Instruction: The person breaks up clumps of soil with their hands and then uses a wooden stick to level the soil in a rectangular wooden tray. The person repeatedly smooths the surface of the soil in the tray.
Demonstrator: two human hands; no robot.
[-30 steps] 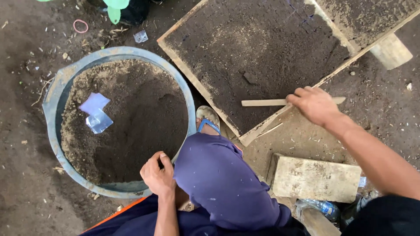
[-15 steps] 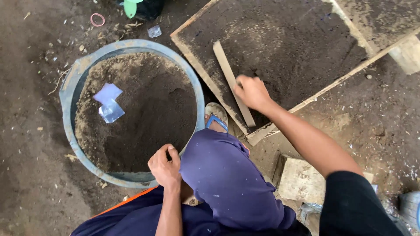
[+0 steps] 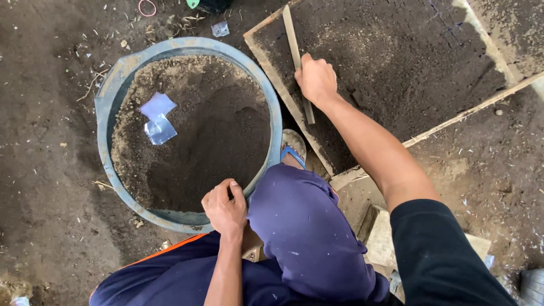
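The wooden slat (image 3: 295,56) is gripped by the right hand (image 3: 315,79), long axis running away along the soil-filled frame (image 3: 396,68); left hand (image 3: 225,207) fingers curled, empty.

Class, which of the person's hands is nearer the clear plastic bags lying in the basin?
Left. The left hand rests at the basin's near rim, below the bags; the right hand grips a wooden slat outside it.

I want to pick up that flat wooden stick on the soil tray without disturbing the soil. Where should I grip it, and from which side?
Grip the wooden stick at its bare far half, above the right hand now pressing its middle. It lies flat and narrow on the soil tray, along the left edge, so probably come from above and pinch its two long edges. The left hand rests at the basin rim.
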